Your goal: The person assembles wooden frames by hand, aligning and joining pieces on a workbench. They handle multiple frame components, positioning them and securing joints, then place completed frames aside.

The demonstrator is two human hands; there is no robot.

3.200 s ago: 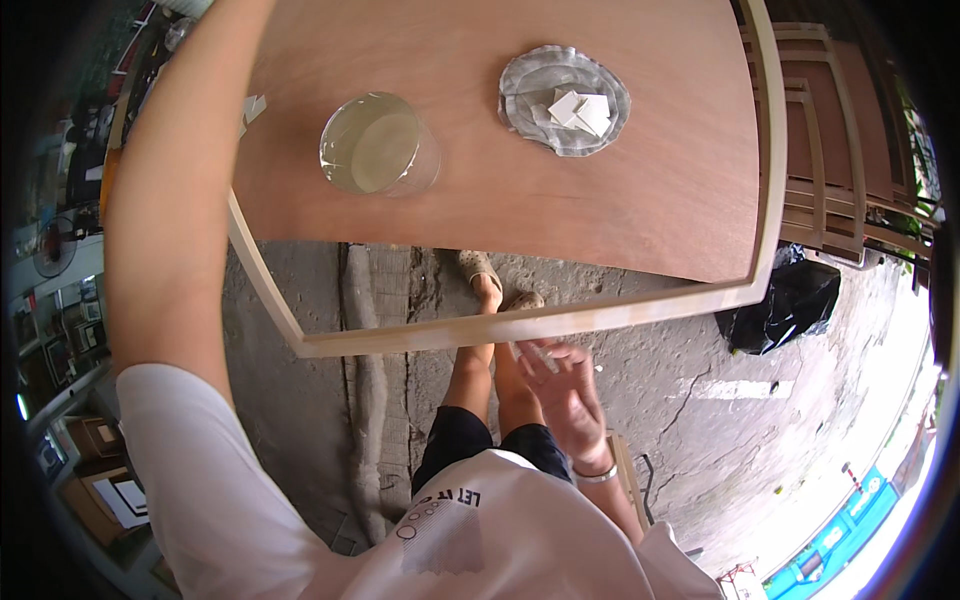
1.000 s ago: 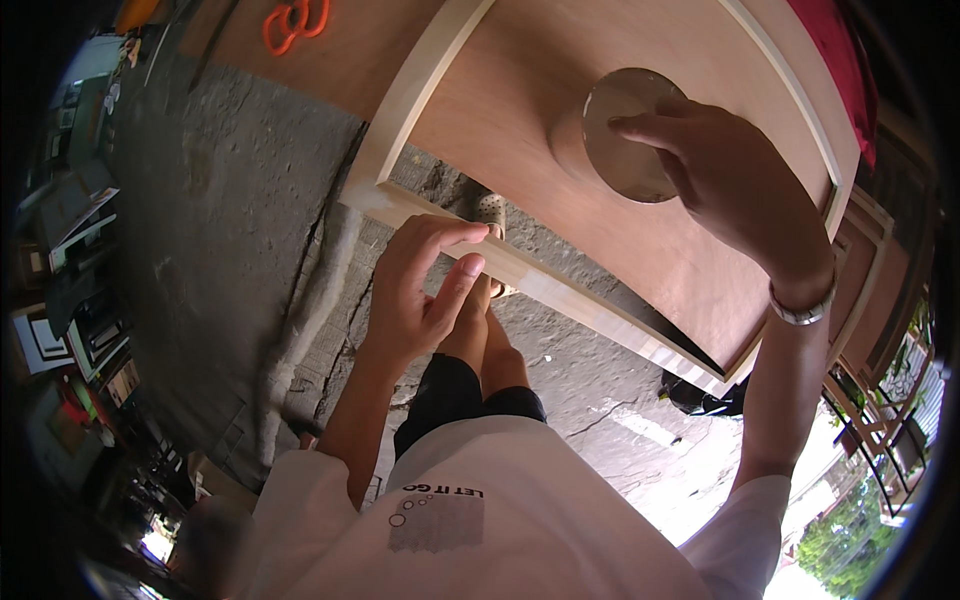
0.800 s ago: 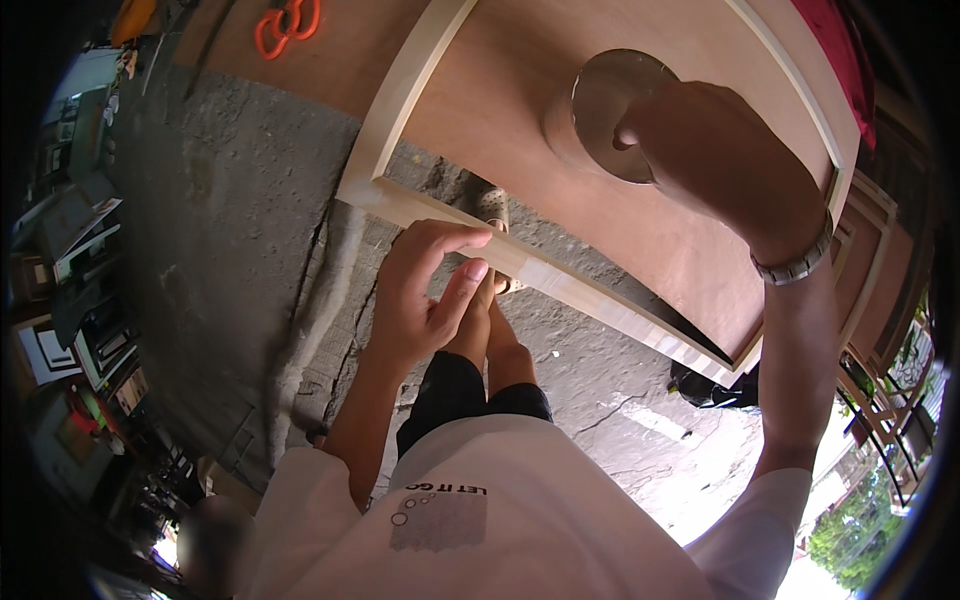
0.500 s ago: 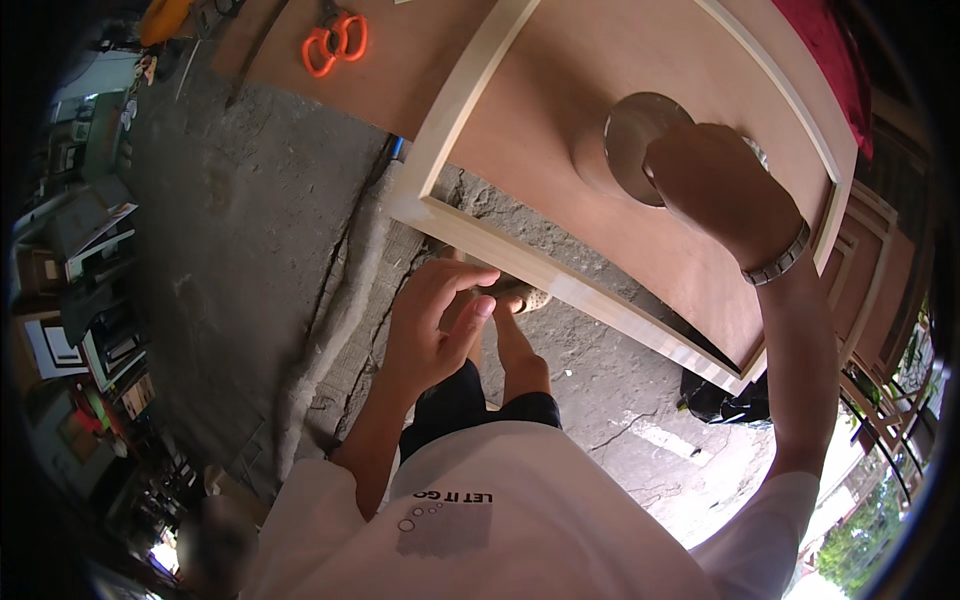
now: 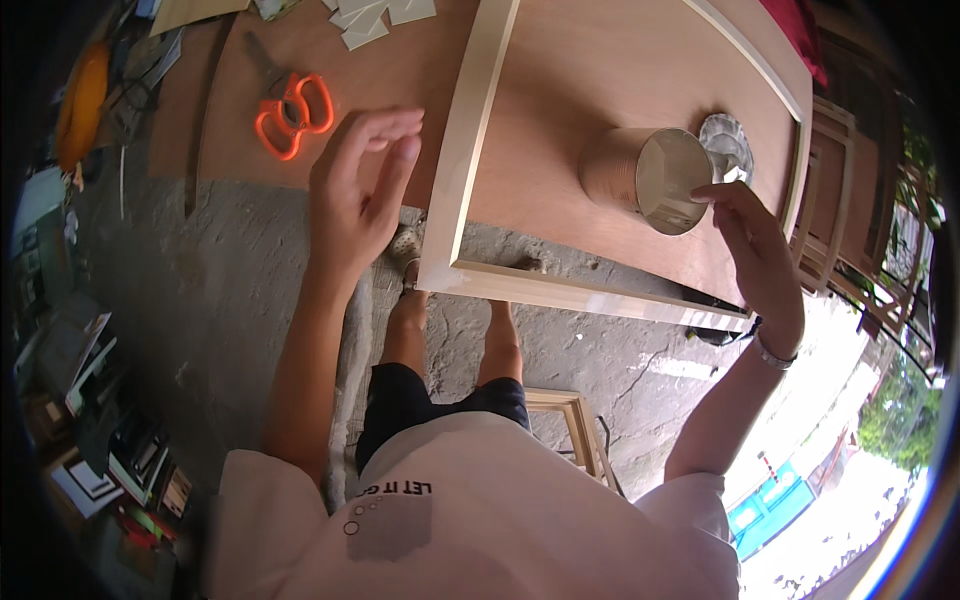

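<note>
Right hand at tin rim

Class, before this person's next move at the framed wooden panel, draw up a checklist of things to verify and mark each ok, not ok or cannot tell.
1. Right hand reaches the tin can: ok, fingertips at its rim.
2. Can gripped: not ok, fingers open, only touching.
3. Can's contents: cannot tell, its inside looks pale.
4. Left hand free: ok, open, holding nothing, beside the pale frame strip.
5. Orange scissors out of the way: ok, lying left of the frame.
6. Foil dish apart from the can: cannot tell, it sits right behind.
</note>
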